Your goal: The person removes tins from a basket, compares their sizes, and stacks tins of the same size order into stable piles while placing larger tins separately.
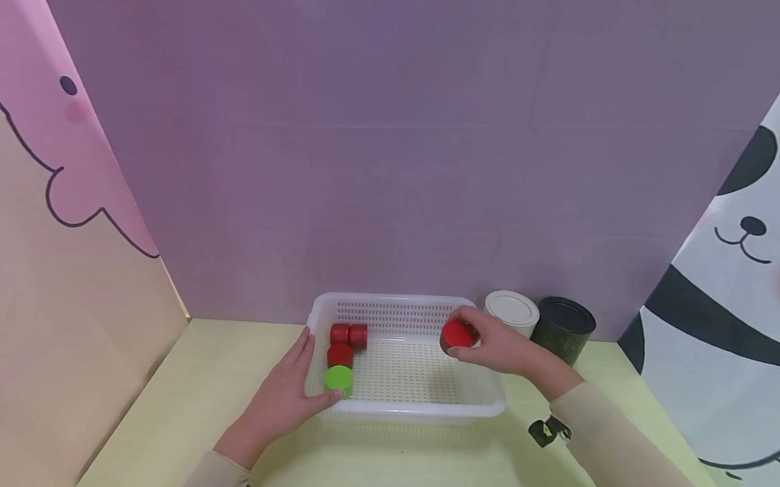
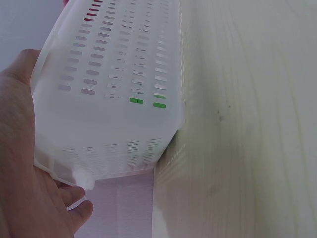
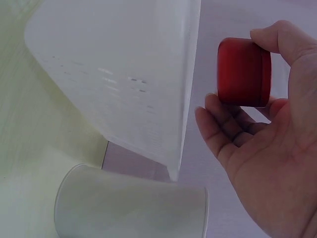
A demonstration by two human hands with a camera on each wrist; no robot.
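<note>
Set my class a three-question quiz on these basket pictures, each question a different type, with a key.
1. Multiple choice: what does the right hand hold?
A) the white canister
B) a red tin
C) the dark canister

2. True or false: the left hand touches the basket.

3. Fill in: all visible tins are red except one, which is ____.

Key: 1 B; 2 true; 3 green.

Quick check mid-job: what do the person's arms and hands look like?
The left hand and right hand are bare, without gloves. The left sleeve and right sleeve are plain and beige; a small dark device shows beside each.
</note>
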